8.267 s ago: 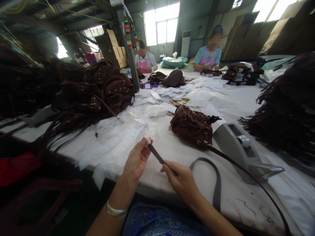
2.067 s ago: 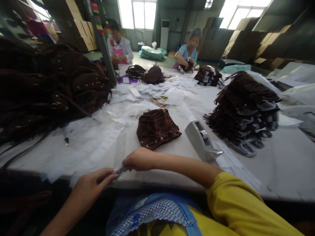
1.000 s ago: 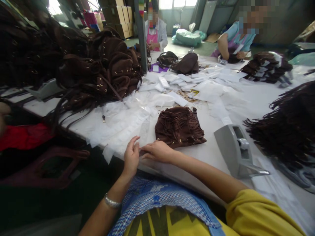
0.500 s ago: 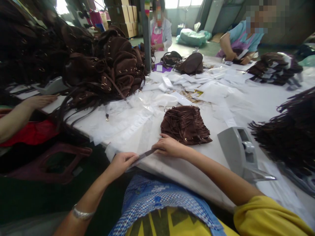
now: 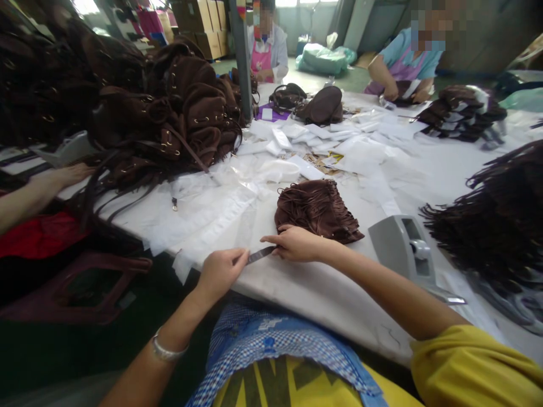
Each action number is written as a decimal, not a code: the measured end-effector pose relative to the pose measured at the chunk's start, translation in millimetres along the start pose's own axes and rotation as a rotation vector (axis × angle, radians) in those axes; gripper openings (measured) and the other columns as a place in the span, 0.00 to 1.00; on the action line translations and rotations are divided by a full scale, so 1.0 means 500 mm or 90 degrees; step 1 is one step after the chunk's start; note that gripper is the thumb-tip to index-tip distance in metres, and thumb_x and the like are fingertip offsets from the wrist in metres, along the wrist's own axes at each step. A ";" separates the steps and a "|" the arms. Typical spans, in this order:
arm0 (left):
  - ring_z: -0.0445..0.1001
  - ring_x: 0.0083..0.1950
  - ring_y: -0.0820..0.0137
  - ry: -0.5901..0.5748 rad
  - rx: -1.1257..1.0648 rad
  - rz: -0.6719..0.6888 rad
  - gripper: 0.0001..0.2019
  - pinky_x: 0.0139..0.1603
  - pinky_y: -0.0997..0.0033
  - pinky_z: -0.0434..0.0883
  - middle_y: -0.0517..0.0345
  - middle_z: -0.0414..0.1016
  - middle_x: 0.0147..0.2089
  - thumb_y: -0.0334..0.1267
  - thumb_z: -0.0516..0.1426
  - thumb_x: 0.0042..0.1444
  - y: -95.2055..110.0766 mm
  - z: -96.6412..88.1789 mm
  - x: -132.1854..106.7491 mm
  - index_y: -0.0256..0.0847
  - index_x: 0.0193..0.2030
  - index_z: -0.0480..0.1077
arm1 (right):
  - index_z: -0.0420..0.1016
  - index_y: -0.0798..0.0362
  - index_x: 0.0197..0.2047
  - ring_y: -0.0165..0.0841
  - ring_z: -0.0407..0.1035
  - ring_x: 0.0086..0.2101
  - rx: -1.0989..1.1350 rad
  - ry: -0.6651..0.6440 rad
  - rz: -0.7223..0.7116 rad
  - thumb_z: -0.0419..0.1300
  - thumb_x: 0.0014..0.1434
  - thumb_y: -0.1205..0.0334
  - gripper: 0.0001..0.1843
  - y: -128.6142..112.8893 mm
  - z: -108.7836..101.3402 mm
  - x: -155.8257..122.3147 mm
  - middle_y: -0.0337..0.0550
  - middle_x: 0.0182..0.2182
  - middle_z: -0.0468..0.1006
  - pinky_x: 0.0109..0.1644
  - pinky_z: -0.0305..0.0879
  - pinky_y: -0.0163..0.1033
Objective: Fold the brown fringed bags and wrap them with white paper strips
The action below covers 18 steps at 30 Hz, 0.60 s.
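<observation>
Between my two hands stretches a short dark strap (image 5: 260,255), held just above the table's front edge. My left hand (image 5: 221,272) pinches its left end between thumb and fingers. On the other end my right hand (image 5: 297,244) is closed, its index finger pointing out to the left. Just behind my right hand lies a brown fringed bag (image 5: 316,209), flat on the white table (image 5: 339,288); my forearm and hand cover part of its front edge.
A grey tape dispenser (image 5: 399,249) stands right of the bag, beside dark fringed bags (image 5: 492,215). Brown bags (image 5: 186,107) pile up at left, near another person's hand (image 5: 70,174). Plastic sleeves (image 5: 212,209) and white packets (image 5: 297,133) cover the middle. Two people work across the table.
My left hand has moved right and slightly up, closer to my right hand, so less strap shows between them. The view has shifted a little.
</observation>
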State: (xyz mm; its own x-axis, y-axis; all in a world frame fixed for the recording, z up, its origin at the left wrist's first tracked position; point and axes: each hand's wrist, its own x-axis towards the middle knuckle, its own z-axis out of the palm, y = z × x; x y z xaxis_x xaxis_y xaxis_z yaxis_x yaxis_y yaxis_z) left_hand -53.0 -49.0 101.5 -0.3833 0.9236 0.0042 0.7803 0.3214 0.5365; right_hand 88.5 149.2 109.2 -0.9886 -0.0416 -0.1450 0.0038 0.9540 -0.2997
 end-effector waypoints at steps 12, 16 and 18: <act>0.77 0.35 0.66 0.001 -0.036 0.053 0.18 0.37 0.72 0.66 0.55 0.82 0.35 0.45 0.49 0.65 0.029 -0.015 0.027 0.42 0.38 0.79 | 0.63 0.53 0.66 0.38 0.71 0.36 0.090 -0.032 -0.049 0.58 0.65 0.58 0.28 0.000 -0.016 0.014 0.49 0.33 0.79 0.40 0.61 0.37; 0.77 0.32 0.68 -0.023 -0.124 0.046 0.17 0.36 0.73 0.67 0.55 0.80 0.32 0.46 0.51 0.65 0.031 -0.020 0.040 0.40 0.37 0.78 | 0.71 0.57 0.57 0.32 0.70 0.28 0.242 -0.009 -0.034 0.55 0.67 0.55 0.19 0.002 0.009 0.015 0.42 0.26 0.78 0.37 0.61 0.34; 0.76 0.30 0.70 -0.073 -0.246 0.010 0.18 0.33 0.73 0.68 0.55 0.80 0.32 0.47 0.51 0.64 0.023 -0.027 0.038 0.39 0.37 0.77 | 0.76 0.56 0.46 0.29 0.69 0.25 0.287 0.001 -0.019 0.52 0.69 0.54 0.17 0.002 0.017 0.011 0.39 0.23 0.77 0.35 0.60 0.32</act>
State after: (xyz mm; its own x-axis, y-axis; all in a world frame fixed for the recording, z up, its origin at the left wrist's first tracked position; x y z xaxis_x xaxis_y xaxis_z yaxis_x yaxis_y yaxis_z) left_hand -58.1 -30.4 119.0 -0.2988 0.9519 -0.0678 0.5343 0.2258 0.8146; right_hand 84.4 147.3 100.0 -0.9895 -0.0668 -0.1281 0.0395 0.7277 -0.6848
